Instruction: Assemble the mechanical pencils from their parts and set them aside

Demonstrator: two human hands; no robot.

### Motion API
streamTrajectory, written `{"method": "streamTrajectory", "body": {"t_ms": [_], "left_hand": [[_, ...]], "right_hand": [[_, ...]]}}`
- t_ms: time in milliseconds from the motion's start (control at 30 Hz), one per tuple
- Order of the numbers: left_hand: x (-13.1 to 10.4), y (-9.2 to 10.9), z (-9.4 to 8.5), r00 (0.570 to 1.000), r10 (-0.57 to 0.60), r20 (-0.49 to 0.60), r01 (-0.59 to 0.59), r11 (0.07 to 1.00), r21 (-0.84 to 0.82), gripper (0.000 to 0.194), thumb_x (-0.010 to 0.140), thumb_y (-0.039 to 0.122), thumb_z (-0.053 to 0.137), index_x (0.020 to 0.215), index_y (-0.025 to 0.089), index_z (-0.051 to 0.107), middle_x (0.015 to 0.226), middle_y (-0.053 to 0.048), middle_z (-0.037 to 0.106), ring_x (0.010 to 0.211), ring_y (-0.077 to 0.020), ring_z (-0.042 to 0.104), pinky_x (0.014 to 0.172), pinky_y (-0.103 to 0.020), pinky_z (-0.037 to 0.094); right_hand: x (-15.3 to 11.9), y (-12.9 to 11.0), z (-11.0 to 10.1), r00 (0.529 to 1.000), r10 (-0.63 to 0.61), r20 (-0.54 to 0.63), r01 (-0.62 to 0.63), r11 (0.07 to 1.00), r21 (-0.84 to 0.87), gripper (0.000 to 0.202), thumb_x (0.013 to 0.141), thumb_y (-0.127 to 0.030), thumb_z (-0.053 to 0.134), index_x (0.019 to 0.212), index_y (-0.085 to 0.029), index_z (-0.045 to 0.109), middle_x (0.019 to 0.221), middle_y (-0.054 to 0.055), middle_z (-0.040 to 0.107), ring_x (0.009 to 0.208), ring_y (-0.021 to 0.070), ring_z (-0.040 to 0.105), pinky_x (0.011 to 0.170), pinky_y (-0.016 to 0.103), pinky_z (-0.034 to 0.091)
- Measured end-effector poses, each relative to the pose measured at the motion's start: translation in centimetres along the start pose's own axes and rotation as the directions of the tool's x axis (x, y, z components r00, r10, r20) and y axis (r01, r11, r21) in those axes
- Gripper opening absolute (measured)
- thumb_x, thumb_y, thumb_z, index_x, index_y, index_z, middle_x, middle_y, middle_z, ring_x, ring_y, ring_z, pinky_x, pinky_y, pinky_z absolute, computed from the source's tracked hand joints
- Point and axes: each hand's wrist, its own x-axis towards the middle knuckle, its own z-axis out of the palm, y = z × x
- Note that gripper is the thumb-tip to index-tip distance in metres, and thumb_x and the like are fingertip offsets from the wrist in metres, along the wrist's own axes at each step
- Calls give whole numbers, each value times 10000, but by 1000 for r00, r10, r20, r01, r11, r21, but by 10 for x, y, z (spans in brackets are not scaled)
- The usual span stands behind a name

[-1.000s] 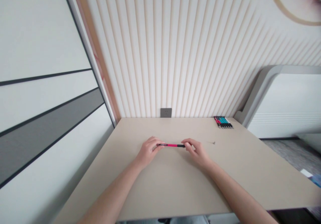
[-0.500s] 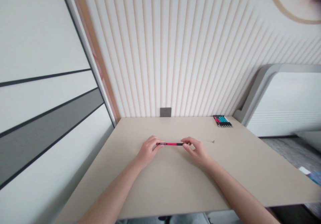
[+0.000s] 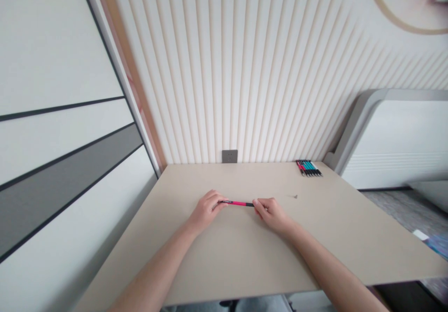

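A slim pink pen (image 3: 239,203) with black ends lies nearly level between my two hands, a little above or on the beige table. The fingers of my left hand (image 3: 209,208) pinch its left black end. At the other end, my right hand (image 3: 271,213) is closed, thumb and fingers wrapped round the black part; its right tip is hidden by them. To the right of my right hand a tiny metallic piece (image 3: 296,196) stands on the table, too small to name.
A row of several pink, teal and black pens (image 3: 308,168) lies at the table's back right corner. Behind the table (image 3: 217,260) rises a ribbed wall with a grey socket (image 3: 230,156). A white cabinet (image 3: 70,237) borders the left side.
My right hand's fingers have closed round the black end of the pen, where they were more spread before. The pen's right end has dipped slightly. My left hand keeps its pinch.
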Motion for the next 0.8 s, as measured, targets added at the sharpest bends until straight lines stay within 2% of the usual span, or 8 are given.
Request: {"method": "streamTrajectory", "body": {"t_ms": [100,200,267,333,433,533,700,800], "left_hand": [[1,-1,0,1000,5,-5,-5,1000,0,116,917,247,566,940,181,659,847,-54,655,811,-167,609,745,-288,498],[1,-2,-1,999,4,-32,-3,1000,23,126,922,251,555,944,173,653,827,-52,641,790,-165,601,721,-282,495],[1,-3,-2,998,-7,-59,9,999,36,124,921,249,554,947,175,651,819,-45,635,776,-160,597,712,-274,494],[0,-4,-2,997,-21,-75,24,999,41,114,919,241,557,942,178,649,823,-40,635,773,-155,596,717,-268,493],[0,-4,-3,996,-40,-74,44,998,43,101,916,227,559,944,182,645,836,-38,637,782,-151,595,724,-262,492],[0,-5,-2,997,-37,-74,40,999,37,107,920,232,550,949,186,643,836,-39,636,776,-151,592,717,-262,495],[1,-4,-2,996,-42,-78,45,998,34,120,924,245,543,929,180,643,831,-49,637,772,-156,592,718,-275,498],[1,-5,-2,996,-46,-72,48,998,31,117,922,240,545,930,179,644,828,-45,635,773,-154,593,722,-273,497]], "right_hand": [[4,3,-4,996,-50,-71,46,998,-49,499,977,-444,325,646,-197,606,586,8,600,563,145,535,598,251,386],[7,16,-22,972,-75,-223,29,979,-200,418,967,-423,353,793,-192,654,764,54,664,710,178,590,687,273,418],[5,33,-41,939,-25,-342,-96,938,-333,341,950,-399,391,919,-197,664,870,71,668,767,189,598,730,289,424],[0,53,-61,885,95,-455,-314,844,-434,295,923,-372,430,992,-202,662,934,83,657,844,211,608,761,308,425],[-10,79,-81,825,300,-480,-542,661,-518,334,877,-415,498,1075,-200,659,1004,120,640,937,259,611,787,350,426],[-17,91,-85,808,421,-413,-589,592,-549,357,863,-443,510,1073,-201,666,1045,135,643,958,283,620,765,367,430],[-15,93,-82,809,455,-373,-588,605,-537,243,860,-279,484,876,-203,714,967,125,692,901,271,641,688,339,422],[-9,89,-78,851,365,-379,-514,730,-451,229,838,-257,506,850,-194,725,943,118,706,852,250,642,698,331,431]]}}
